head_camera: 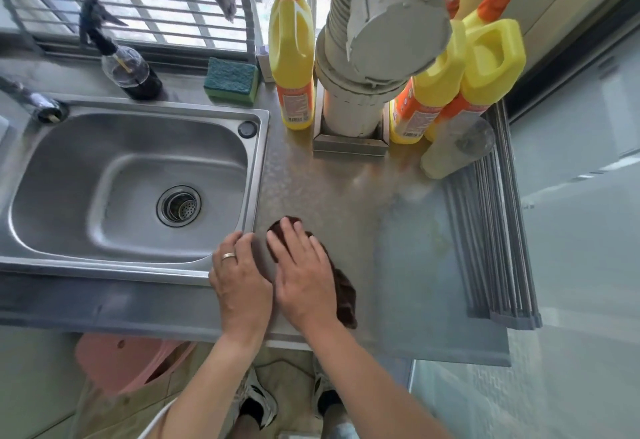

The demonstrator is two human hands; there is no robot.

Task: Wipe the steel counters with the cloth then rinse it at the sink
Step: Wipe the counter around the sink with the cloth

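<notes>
- Just right of the sink (138,179), on the steel surface (346,203), the dark brown cloth (346,296) lies flattened under the right hand (304,276).
- Fingers of that hand are straight and spread, pressing the cloth down rather than gripping it; one cloth edge trails toward the front lip of the surface.
- Beside it, the left hand (239,282), with a ring on one finger, rests palm-down at the sink's near right corner, fingers relaxed and holding nothing.
- Wiping looks to be the step in hand; rinsing is not yet begun, and the sink basin holds nothing but its strainer.
- To do it well, I would keep the palm flat and the pressure even, and sweep in overlapping passes toward the back.
- Smears and a yellowish stain show farther right, near the rolled drying rack (495,230); those want firmer strokes.
- Yellow bottles (291,57) and the pipe base (349,140) crowd the back, so work round their feet carefully to avoid tipping one.
- Bunching the trailing edge under the palm would stop it dragging off the front.
</notes>
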